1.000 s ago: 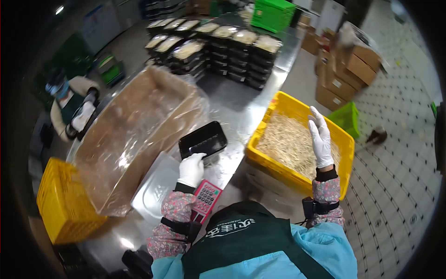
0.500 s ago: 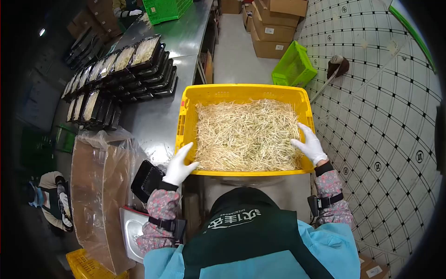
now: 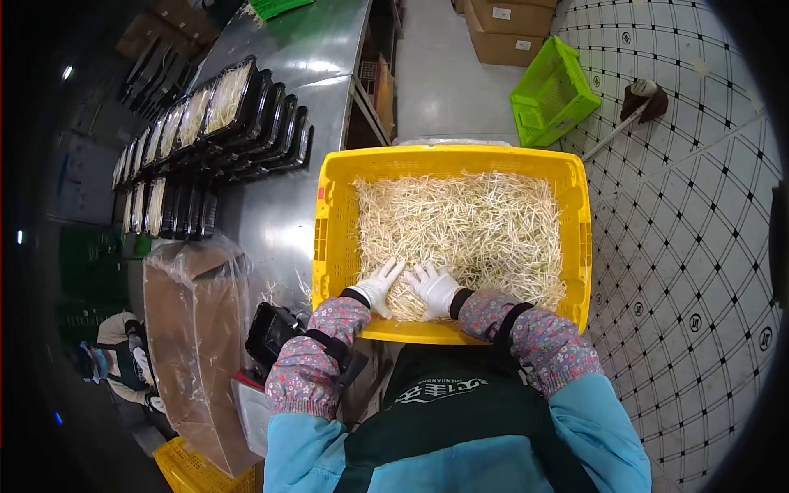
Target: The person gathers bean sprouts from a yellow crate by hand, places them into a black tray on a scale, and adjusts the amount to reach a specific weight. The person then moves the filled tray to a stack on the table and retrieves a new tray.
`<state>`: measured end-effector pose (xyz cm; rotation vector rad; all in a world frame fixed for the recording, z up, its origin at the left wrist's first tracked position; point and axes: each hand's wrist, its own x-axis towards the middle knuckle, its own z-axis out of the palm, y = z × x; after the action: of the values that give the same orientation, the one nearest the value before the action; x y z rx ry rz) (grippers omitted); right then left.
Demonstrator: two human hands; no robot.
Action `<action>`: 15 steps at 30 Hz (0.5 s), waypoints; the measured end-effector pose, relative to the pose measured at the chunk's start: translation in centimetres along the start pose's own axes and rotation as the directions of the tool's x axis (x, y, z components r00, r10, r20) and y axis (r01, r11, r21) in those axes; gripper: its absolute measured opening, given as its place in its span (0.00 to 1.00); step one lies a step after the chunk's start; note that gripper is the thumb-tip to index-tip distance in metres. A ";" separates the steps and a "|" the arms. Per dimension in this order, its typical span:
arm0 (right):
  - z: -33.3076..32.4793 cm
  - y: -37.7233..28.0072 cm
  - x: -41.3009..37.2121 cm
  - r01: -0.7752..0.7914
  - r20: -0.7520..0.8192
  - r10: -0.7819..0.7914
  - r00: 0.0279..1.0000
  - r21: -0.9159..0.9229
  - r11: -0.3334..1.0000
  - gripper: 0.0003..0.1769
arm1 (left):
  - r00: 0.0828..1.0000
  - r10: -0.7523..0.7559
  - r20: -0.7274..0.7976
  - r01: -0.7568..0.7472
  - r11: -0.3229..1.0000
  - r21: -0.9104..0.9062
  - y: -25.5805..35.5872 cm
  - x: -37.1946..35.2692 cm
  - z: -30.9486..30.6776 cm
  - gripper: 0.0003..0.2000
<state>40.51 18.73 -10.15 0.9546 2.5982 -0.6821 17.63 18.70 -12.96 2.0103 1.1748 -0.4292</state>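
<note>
A yellow plastic crate [image 3: 325, 271] stands in front of me, holding a thick layer of pale bean sprouts [image 3: 464, 222]. Both hands wear white gloves and reach over the crate's near wall. My left hand [image 3: 376, 287] rests on the sprouts near the front left corner, fingers spread and pointing away and right. Close beside it, my right hand [image 3: 434, 289] lies on the sprouts with its fingers apart. Neither hand has a visible clump in its grip, though the undersides of the palms are hidden.
Left of the crate, a steel table [image 3: 275, 209] carries stacked black trays of sprouts [image 3: 226, 103]. Nearer stand a plastic-lined cardboard box [image 3: 193, 345] and an empty black tray [image 3: 271, 333]. A green crate [image 3: 555, 94] and cartons [image 3: 505, 33] are beyond. Another person [image 3: 127, 361] is at far left.
Both hands have left the crate's left and right sides and come together onto the sprouts at the near left. The camera view has shifted slightly.
</note>
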 end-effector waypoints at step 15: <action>-7.8 8.8 5.6 0.017 0.039 -0.028 0.999 0.237 0.971 0.39 | 0.999 -0.023 -0.044 0.017 0.992 -0.129 -1.4 0.9 -9.0 0.47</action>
<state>41.48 31.62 -8.84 0.9666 2.5342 -1.0258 16.17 26.31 -8.19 1.9081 1.2198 -0.3110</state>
